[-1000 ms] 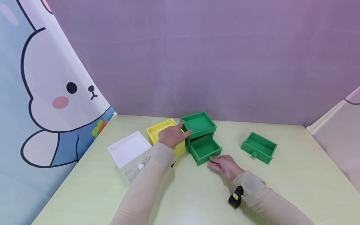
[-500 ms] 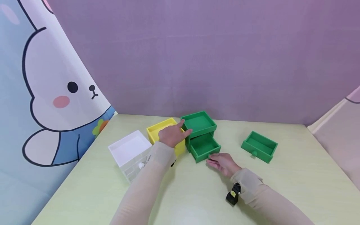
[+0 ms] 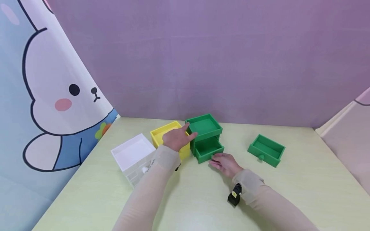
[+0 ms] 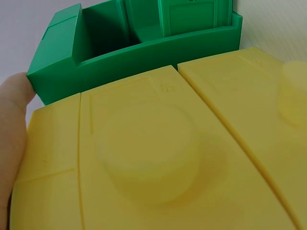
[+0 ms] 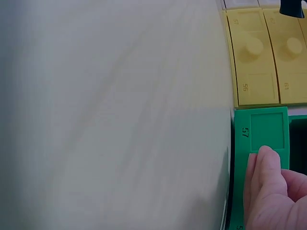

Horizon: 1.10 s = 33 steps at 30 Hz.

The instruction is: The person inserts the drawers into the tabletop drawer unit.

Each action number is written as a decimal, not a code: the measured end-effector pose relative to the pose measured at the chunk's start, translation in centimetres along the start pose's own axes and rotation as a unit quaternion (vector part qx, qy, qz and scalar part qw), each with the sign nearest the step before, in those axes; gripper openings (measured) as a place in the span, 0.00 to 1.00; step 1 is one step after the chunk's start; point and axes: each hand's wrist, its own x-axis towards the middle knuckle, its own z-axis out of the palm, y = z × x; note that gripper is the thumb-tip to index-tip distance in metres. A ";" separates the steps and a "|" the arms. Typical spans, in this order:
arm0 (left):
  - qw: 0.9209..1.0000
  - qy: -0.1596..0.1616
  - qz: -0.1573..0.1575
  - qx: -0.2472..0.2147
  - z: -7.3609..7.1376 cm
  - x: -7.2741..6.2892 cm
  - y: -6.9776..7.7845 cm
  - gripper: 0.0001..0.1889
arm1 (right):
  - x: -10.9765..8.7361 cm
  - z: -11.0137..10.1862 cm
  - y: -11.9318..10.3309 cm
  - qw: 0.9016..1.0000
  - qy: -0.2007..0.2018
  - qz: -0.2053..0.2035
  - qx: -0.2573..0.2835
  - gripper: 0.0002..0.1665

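Observation:
A small green cabinet [image 3: 205, 125] stands at the back of the table. Its lower drawer [image 3: 210, 155] juts partly out, and above it is an empty slot. My right hand [image 3: 226, 164] pinches that drawer at the middle of its front. In the right wrist view, fingertips lie on the green drawer front [image 5: 267, 125], and they cover the knob. My left hand [image 3: 175, 140] rests over the yellow cabinet [image 3: 162, 129], thumb and index finger spread straight against the green cabinet's left side. A second green drawer [image 3: 268, 159] with a round knob lies apart at the right.
To the left stands a white cabinet [image 3: 133, 153] with a brick-patterned front and a white knob [image 3: 145, 170], partly behind my left sleeve. The yellow cabinet touches the green one. A purple cloth [image 3: 219, 64] hangs behind the table [image 3: 202, 199].
The lower green drawer has slid further into its cabinet, with my right hand moving along forward and slightly left. My left hand has stayed in place.

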 end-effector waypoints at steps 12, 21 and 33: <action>1.000 -0.002 0.001 -0.003 0.2 0.2 0.0 0.39 | 0.8 0.9 -0.9 0.998 0.012 -0.011 -0.056 0.21; 1.000 0.000 0.002 -0.002 0.0 -0.1 -0.2 0.39 | 2.3 1.9 -1.0 0.992 0.044 -0.032 -0.110 0.11; 1.000 0.013 0.008 -0.003 0.3 0.0 -0.1 0.39 | 3.0 1.9 -1.2 0.991 0.056 -0.029 -0.115 0.11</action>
